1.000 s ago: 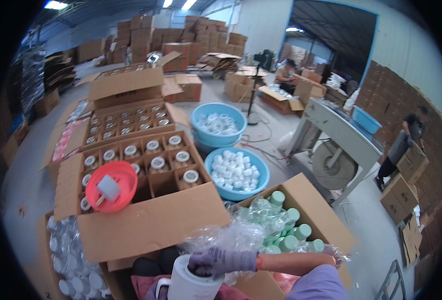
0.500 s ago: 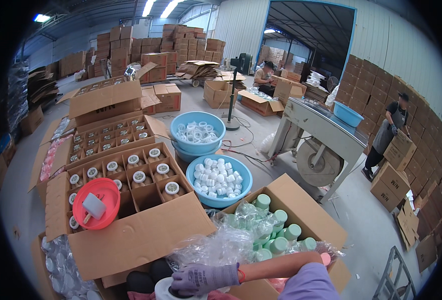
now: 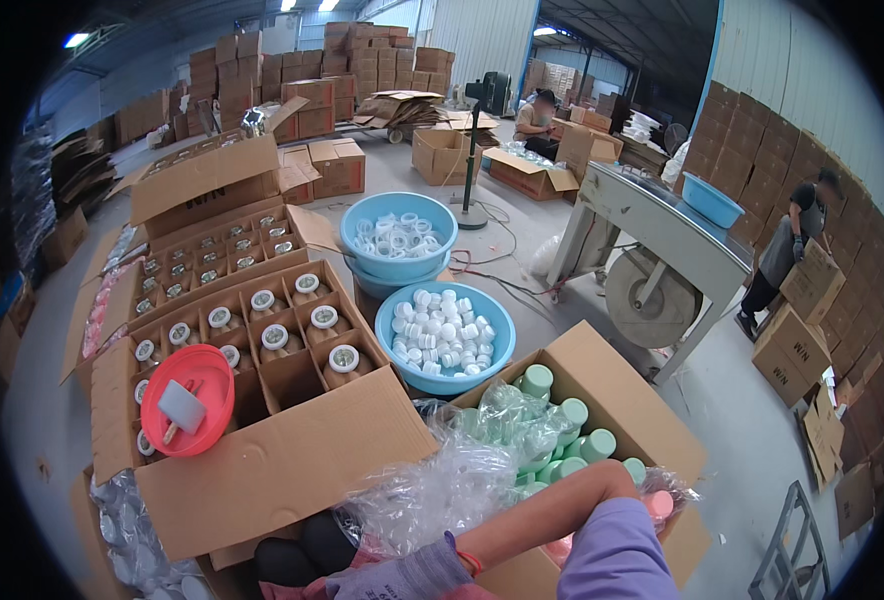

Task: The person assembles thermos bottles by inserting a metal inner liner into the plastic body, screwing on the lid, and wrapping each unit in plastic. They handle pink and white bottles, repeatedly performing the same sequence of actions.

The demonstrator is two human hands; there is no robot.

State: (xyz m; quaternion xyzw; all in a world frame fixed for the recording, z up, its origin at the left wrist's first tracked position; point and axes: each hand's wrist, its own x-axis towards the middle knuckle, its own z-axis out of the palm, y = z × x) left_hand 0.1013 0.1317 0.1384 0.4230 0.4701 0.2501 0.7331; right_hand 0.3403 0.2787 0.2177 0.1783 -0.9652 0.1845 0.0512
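A large cardboard box (image 3: 262,470) on the left is split into cells, most holding a bottle with a white cap; a red lid (image 3: 190,398) with a small grey tool on it rests on its near corner. Behind it stands a second open box (image 3: 212,250) of smaller capped bottles. Two blue basins sit in the middle: the near basin (image 3: 446,335) is heaped with white caps, the far basin (image 3: 400,235) holds clear rings and caps. On the right, a box (image 3: 612,400) lined with a crumpled clear plastic bag (image 3: 452,490) holds pale green bottles (image 3: 562,430).

The right hand (image 3: 407,578), in a grey glove, lies at the bottom edge just below the plastic bag, its arm crossing in front of the green bottles. Its fingers are cut off by the frame, so I cannot tell whether they are spread or closed. The left hand is out of view.

Half a second ago a white round jar showed under this glove; now it has slipped below the frame and the hand sits lower.
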